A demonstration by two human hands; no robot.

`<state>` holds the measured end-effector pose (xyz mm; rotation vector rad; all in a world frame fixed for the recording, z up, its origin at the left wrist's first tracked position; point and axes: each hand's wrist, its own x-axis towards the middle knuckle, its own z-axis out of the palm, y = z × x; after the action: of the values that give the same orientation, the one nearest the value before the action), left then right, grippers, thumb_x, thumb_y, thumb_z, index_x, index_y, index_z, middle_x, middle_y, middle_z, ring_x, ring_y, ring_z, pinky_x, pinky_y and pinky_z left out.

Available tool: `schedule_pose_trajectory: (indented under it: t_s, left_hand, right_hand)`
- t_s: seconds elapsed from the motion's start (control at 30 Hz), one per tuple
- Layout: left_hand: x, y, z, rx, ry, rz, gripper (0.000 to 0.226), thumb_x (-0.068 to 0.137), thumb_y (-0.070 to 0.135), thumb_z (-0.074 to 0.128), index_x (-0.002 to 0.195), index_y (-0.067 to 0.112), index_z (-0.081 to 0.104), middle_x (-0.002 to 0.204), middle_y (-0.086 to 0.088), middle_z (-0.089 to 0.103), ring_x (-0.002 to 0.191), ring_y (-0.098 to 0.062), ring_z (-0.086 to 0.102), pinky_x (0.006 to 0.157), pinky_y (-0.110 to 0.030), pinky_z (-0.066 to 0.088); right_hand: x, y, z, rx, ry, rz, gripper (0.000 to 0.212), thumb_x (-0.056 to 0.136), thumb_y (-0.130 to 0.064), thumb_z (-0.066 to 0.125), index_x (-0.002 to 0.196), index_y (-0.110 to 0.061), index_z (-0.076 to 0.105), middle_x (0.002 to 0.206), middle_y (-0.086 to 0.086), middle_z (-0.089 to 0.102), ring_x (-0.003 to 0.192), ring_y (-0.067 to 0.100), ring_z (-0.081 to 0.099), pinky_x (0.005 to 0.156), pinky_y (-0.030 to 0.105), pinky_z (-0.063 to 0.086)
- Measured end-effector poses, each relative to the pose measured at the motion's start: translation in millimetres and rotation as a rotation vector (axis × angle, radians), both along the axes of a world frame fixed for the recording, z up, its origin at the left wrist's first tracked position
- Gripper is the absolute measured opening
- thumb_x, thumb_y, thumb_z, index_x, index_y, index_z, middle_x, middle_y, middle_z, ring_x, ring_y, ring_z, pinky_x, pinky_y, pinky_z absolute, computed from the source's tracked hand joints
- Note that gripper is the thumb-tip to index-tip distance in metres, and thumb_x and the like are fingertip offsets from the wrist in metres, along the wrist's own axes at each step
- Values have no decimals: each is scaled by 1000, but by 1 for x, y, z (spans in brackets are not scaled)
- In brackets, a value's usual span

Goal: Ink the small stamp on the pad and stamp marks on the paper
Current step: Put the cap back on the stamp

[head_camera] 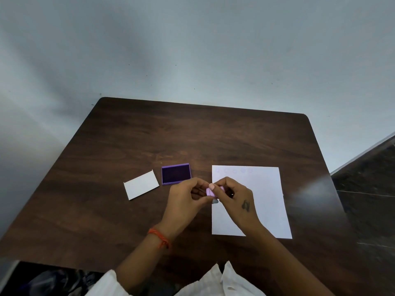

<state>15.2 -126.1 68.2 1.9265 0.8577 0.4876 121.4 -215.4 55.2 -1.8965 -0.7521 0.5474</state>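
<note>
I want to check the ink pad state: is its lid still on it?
No, the ink pad lies open with dark ink showing, and the white lid lies apart to its left on the table.

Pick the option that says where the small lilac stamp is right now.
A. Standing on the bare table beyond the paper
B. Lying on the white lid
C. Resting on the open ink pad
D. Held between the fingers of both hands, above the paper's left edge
D. The small stamp is pinched between the left hand and the right hand, over the left edge of the paper; the ink pad lies open with nothing on it.
</note>
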Motion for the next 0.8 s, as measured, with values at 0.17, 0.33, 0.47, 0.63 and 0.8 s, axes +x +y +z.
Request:
schedule_pose_trajectory:
  t_s: [0.17,0.33,0.47,0.63,0.8]
  left_hand:
    - [-1,1,2,4,-13,-27,17,71,24,77,82,22,66,77,9,67,74,4,63,66,-1,46]
    - [0,2,4,-23,-16,-1,20,67,20,79,78,22,63,76,10,65,72,-2,63,64,-1,46]
    - [-1,4,6,-52,-32,0,21,67,17,80,81,18,64,80,2,69,74,-10,65,66,-5,50]
    - [-2,2,7,-100,-58,4,21,68,18,79,79,25,62,77,8,68,74,-7,66,67,-7,51]
    - [-2,4,6,-119,-62,12,22,66,18,80,81,23,64,79,5,70,75,-9,67,68,-10,53]
  right_hand:
    - [-1,-2,3,-12,41,15,18,83,-28,64,84,-11,67,75,-2,63,61,8,57,56,1,42]
    - [-2,-3,5,30,114,41,17,82,-27,65,89,-12,68,82,1,68,70,13,64,66,15,54]
    - [0,-3,5,57,214,58,12,82,-26,65,90,-18,68,85,5,71,75,16,68,68,21,59]
    - [6,-3,4,41,259,82,15,80,-27,68,91,-19,68,88,6,72,77,18,69,72,25,59]
    - [9,-5,3,39,324,143,15,80,-23,67,95,-21,67,93,3,70,84,18,67,73,18,56]
